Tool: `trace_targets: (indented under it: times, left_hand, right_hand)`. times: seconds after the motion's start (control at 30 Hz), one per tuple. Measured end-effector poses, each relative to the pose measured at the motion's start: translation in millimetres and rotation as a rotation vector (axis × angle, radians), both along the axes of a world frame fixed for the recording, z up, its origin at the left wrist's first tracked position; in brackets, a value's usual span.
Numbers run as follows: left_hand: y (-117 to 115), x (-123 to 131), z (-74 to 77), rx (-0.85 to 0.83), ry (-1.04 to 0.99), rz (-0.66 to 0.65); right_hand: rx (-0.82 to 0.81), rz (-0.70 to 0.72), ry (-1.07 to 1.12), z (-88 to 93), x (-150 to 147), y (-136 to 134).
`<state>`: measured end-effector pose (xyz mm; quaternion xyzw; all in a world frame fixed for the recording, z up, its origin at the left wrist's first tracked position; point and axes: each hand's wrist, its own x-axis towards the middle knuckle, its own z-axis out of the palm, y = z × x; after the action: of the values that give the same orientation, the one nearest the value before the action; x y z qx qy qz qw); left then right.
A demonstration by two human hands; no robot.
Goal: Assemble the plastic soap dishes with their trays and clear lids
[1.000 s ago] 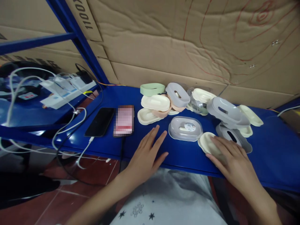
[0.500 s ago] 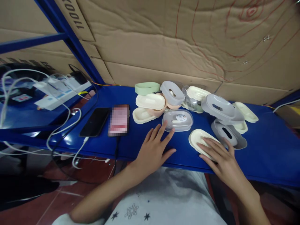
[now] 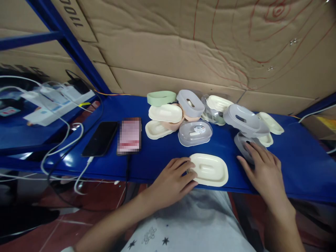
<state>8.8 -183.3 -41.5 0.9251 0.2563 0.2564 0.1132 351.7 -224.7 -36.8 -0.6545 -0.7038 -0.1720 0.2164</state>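
Note:
In the head view, a cream oval tray [image 3: 211,169] with a raised ridge lies near the front edge of the blue surface. My left hand [image 3: 174,178] is closed on its left end, fingers on the rim and thumb at the near side. My right hand [image 3: 264,171] reaches over a grey slotted cover [image 3: 241,143], fingers apart and fingertips on it, hiding part of it. Above that cover rests another grey slotted cover [image 3: 243,119]. Between and behind my hands sits a grey oval box [image 3: 195,134] with a clear lid and a sticker.
Cream trays [image 3: 165,112], a green ring-shaped piece [image 3: 161,98] and a grey slotted piece [image 3: 190,103] are piled along the back. Two phones, one dark [image 3: 101,138], lie left with cables. A power strip [image 3: 60,108] is farther left. Cardboard [image 3: 170,52] stands behind.
The cream tray has moved left and now lies between my hands. My left hand has come onto its left end. My right hand has left it and moved right onto the grey slotted cover.

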Motion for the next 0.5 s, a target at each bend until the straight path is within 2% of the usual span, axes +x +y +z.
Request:
trace_targets:
  times: [0.03,0.1,0.2,0.37,0.43,0.5]
  left_hand:
    - [0,0,-0.3,-0.002,-0.01,0.005]
    - [1,-1,-0.7,-0.007,-0.019,0.005]
    - [1,-1,0.0,-0.004,-0.044,-0.007]
    - [3,-5,3.9,-0.078,-0.155,-0.078]
    - [3,-6,3.8,-0.098,-0.141,-0.101]
    - [3,-6,2.0,-0.075,-0.079,-0.116]
  right_hand:
    - [-0.001,-0.061,-0.017,-2.1,7,0]
    - [-0.026,-0.073,-0.002,-5.3,17,-2]
    - [-0.077,0.055,0.1,-4.2,17,-5]
    - [-0.204,0.285,0.2,7.9,1,-7]
    - [-0.197,0.288,0.273,11.0,-2,-9]
    - [-0.16,0.21,0.379,11.2,-2,-13]
